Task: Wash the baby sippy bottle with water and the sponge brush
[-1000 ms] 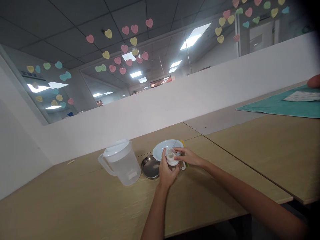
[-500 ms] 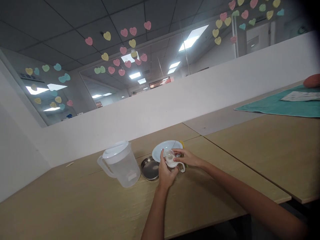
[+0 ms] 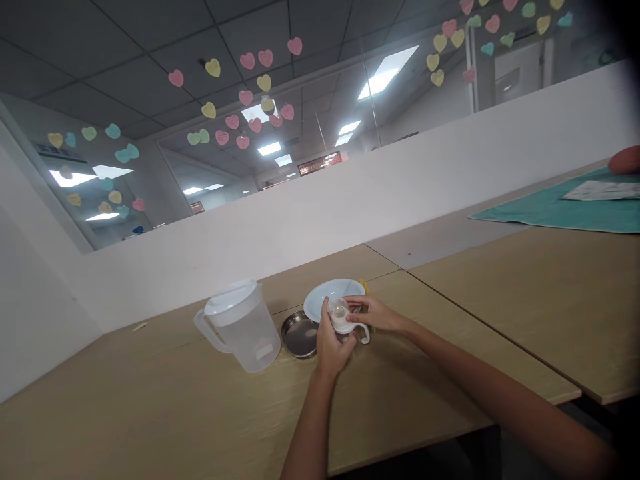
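A small white bottle [image 3: 341, 323] with a curved handle and a clear domed top is held between both hands. My left hand [image 3: 333, 347] is wrapped round its left side and underside. The fingers of my right hand [image 3: 369, 315] grip it from the right, by the handle. Just behind the hands lies a pale blue plate [image 3: 320, 297], partly covered by them. A round metal dish [image 3: 299, 335] sits left of my left hand. Further left stands a clear plastic pitcher [image 3: 253, 333] with a white lid and handle.
The wooden table [image 3: 175, 407] has seams across it and a front edge near my forearms. Something yellow [image 3: 364, 287] shows behind the plate. A teal cloth [image 3: 540, 210] with a white sheet [image 3: 600, 191] and a reddish object [image 3: 625, 161] lies at the far right. A white wall [image 3: 300, 220] rises behind.
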Tool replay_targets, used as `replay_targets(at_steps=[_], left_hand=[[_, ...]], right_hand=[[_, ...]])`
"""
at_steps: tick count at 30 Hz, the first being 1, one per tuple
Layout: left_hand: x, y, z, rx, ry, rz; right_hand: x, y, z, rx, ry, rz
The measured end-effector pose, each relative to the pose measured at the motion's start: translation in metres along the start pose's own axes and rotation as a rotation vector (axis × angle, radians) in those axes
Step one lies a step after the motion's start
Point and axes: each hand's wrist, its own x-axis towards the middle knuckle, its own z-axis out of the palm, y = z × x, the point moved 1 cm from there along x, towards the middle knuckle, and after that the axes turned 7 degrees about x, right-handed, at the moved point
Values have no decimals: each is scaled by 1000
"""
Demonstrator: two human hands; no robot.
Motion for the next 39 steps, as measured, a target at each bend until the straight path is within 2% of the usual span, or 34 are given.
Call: replay_targets(at_steps=[5, 10, 17, 25, 39], left_hand=[[-1, -6, 1, 89, -5, -8], [0, -5, 2, 105, -26, 8], [-2, -4, 4, 87, -35, 11], [-3, -7, 9, 145, 23, 36], [-2, -3, 11, 111, 24, 50]], right_hand=[[-2, 3, 0, -39, 86, 18], [-4, 6, 4, -60, 109, -31], [-1, 4, 12, -52, 159, -17], [-2, 3, 14, 30, 169, -6], [-1, 0, 13, 26, 176, 1]])
